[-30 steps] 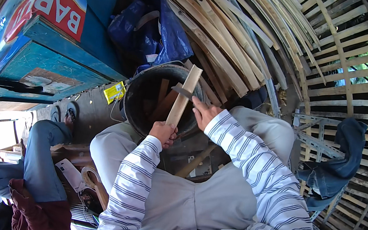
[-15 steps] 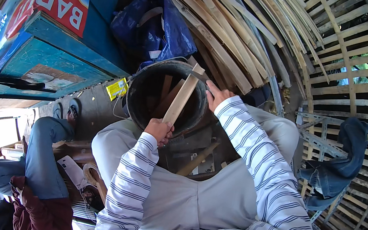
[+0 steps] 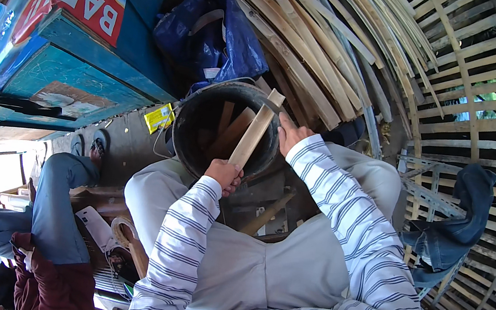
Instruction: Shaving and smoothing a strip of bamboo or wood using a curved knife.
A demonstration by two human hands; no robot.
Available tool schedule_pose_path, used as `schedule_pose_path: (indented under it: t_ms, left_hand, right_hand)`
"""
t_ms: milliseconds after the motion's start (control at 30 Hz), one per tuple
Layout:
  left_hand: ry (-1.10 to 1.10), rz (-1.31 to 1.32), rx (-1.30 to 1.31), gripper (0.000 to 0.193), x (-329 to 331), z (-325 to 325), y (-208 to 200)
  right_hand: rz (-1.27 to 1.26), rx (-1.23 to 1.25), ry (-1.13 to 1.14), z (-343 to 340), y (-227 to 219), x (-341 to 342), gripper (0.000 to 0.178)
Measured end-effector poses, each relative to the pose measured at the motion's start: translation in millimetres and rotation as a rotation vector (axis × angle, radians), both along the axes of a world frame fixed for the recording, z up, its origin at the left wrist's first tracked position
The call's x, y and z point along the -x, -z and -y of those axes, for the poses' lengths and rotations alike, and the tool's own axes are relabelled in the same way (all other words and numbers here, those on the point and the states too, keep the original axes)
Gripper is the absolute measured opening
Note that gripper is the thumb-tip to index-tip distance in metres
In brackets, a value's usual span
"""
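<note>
A short pale bamboo strip (image 3: 253,135) slants up over a dark bucket (image 3: 180,145). My left hand (image 3: 223,176) is closed round its lower end, at the near side of the bucket's rim. My right hand (image 3: 293,137) grips a knife (image 3: 272,105), whose dark blade lies across the strip close to its upper end. The knife's handle is mostly hidden by my fingers. Inside the bucket lean several brown pieces of bamboo (image 3: 235,131). The bucket stands in front of my bent legs.
Long bamboo slats (image 3: 314,56) are piled behind the bucket, beside a blue plastic bag (image 3: 238,51). A teal cabinet (image 3: 94,71) and a yellow packet (image 3: 158,118) are on the left. A seated person (image 3: 63,211) is at the lower left. Jeans (image 3: 460,212) hang at the right.
Both hands and the bamboo strip have shifted slightly to the right. The knife blade still lies across the strip near its upper end.
</note>
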State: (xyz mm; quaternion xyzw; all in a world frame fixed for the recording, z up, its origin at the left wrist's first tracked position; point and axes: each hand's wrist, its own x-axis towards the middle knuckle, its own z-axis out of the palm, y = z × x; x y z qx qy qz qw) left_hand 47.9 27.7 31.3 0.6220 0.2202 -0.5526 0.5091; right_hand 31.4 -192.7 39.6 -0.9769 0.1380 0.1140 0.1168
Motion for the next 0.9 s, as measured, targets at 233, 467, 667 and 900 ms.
schedule_pose_path:
  t_ms: [233, 467, 667, 900]
  left_hand:
    - [-0.008, -0.013, -0.041, 0.022, 6, -10, -11]
    - [-0.02, 0.019, -0.032, 0.024, 10, 2, -3]
    - [-0.037, -0.006, -0.006, 0.024, 12, -12, 4]
    - [-0.033, -0.016, 0.008, 0.022, 7, 1, 5]
  right_hand:
    - [0.17, 0.009, -0.324, -27, -11, 37, 0.044]
    - [0.105, -0.056, -0.031, 1, 7, 7, 0.039]
    - [0.152, -0.023, -0.404, -37, -18, 45, 0.044]
    - [-0.038, 0.064, 0.088, 23, 9, -13, 0.039]
